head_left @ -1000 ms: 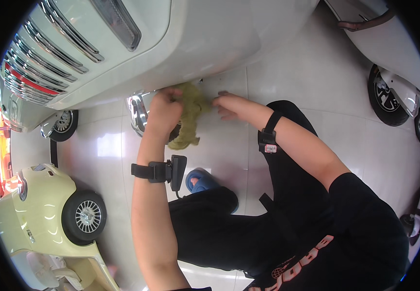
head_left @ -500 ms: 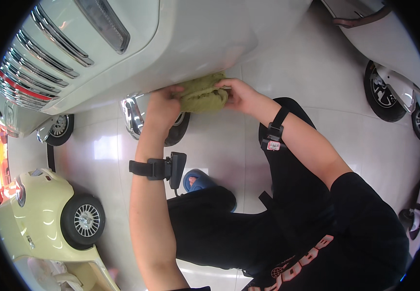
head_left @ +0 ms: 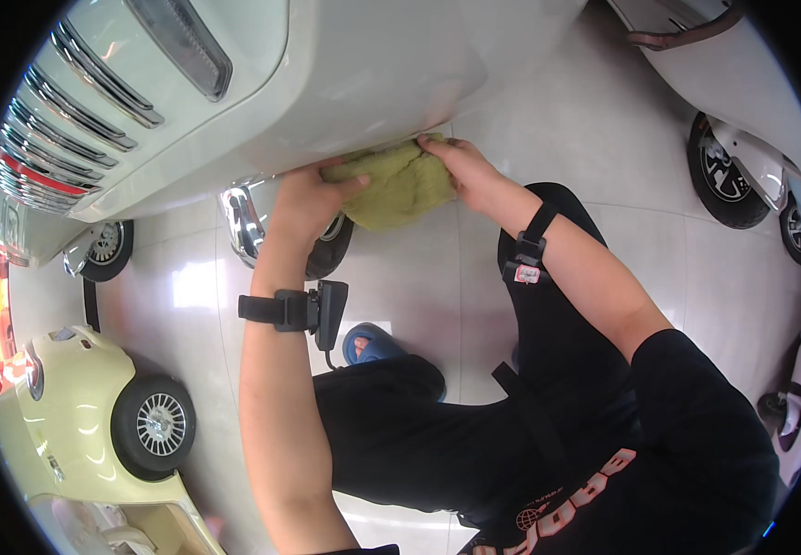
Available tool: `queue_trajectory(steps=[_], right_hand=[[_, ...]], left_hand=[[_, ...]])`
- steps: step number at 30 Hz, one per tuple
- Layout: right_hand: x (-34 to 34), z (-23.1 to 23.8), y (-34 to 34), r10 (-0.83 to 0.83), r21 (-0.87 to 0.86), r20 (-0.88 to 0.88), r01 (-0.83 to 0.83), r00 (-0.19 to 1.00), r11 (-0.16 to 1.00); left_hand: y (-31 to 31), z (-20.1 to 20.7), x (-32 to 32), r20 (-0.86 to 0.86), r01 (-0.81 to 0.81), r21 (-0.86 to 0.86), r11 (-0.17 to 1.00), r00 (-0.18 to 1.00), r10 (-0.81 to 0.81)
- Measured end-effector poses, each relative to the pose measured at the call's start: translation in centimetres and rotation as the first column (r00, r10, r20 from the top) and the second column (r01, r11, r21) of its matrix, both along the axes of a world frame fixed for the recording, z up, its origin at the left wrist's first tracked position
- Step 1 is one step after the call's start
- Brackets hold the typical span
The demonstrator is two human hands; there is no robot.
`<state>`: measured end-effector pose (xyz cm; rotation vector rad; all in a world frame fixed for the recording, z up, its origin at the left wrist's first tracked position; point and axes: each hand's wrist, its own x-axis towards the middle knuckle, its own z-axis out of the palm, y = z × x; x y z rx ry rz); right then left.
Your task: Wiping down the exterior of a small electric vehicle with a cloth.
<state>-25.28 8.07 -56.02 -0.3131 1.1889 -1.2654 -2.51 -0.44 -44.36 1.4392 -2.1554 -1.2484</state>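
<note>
Both hands press a green cloth (head_left: 393,188) against the lower edge of a white car (head_left: 326,83), which fills the upper part of the view. The cloth lies bunched under that edge, partly hanging below it over the floor (head_left: 585,139).

The left hand (head_left: 308,199) sits on the cloth's left side, fingers curled over the fabric with the thumb stretched across its upper edge; it has hold of the cloth and is mostly closed around it. The right hand (head_left: 463,171) grips the cloth's right side, its fingers bent over the top corner where the cloth meets the car, likewise closed on the fabric. The two hands are close together with the cloth between them.

A black strap with a small black device (head_left: 301,310) is wound round the left forearm, below the cloth. A second black strap (head_left: 528,254) circles the right forearm, below and right of the cloth.

Just below and left of the cloth, a chrome part (head_left: 241,222) and a dark wheel (head_left: 331,245) show beneath the car. Further below the cloth, a blue sandal (head_left: 373,342) rests on the pale glossy tiles beside the person's black-clad legs.

Well below and left of the cloth stands a small yellow car (head_left: 67,416). Far right of the cloth, wheels of white scooters (head_left: 724,176) stand on the floor.
</note>
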Motion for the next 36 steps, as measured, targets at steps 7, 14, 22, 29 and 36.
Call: queue_trajectory(steps=[7, 14, 22, 29, 36], right_hand=[[-0.7, 2.0, 0.9, 0.026, -0.048, -0.06, -0.029, 0.998, 0.998], [-1.1, 1.5, 1.4, 0.551, 0.191, -0.637, -0.583, 0.539, 0.79], [-0.1, 1.6, 1.5, 0.294, -0.028, -0.897, -0.704, 0.332, 0.71], [-0.5, 2.5, 1.1, 0.629, -0.009, -0.599, -0.789, 0.496, 0.614], [0.6, 4.8, 2.2, 0.656, -0.266, -0.345, -0.74, 0.671, 0.617]], left_hand=[[-0.9, -1.4, 0.1, 0.308, 0.215, -0.363, 0.907, 0.946, -0.101], [-0.5, -1.3, -0.7, 0.301, 0.278, -0.436, 0.856, 0.941, -0.152], [1.4, 0.7, -2.0, 0.317, 0.392, -0.121, 0.912, 0.886, -0.339], [0.5, 0.5, -1.7, 0.327, 0.3, -0.144, 0.943, 0.914, -0.24], [-0.9, -2.1, -0.2, 0.276, 0.332, -0.439, 0.835, 0.934, -0.226]])
